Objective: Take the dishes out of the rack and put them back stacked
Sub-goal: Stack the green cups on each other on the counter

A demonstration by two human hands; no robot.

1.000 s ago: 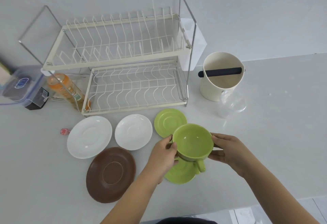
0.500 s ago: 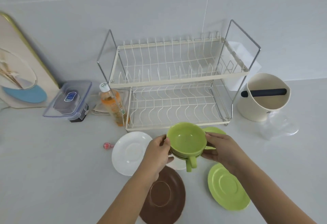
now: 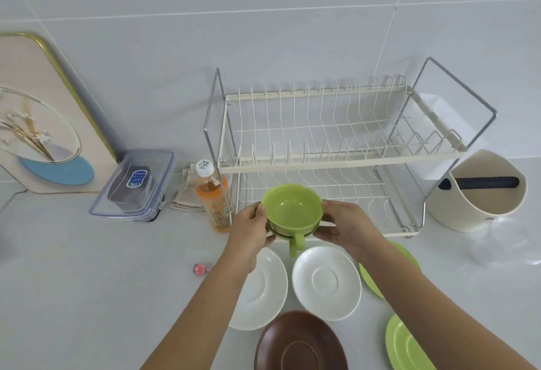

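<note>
Green cups heading back to the rack, both hands on them

Biggest first: the two-tier cream wire dish rack stands bare on the pale grey bench, both tiers free. Two white saucers, a brown one and two green ones lie in front, probably waiting their turn. The nested lime-green plastic cups hang just before the lower tier, left hand and right hand gripping opposite sides, fingers curled round, likely to keep the stack steady.

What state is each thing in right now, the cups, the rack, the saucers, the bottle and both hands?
Green cups: stacked, held above counter.
Left hand: gripping stack.
Right hand: gripping stack.
Dish rack: both tiers empty.
White saucers: flat on counter.
Brown saucer: flat.
Orange bottle: upright, capped.
</note>
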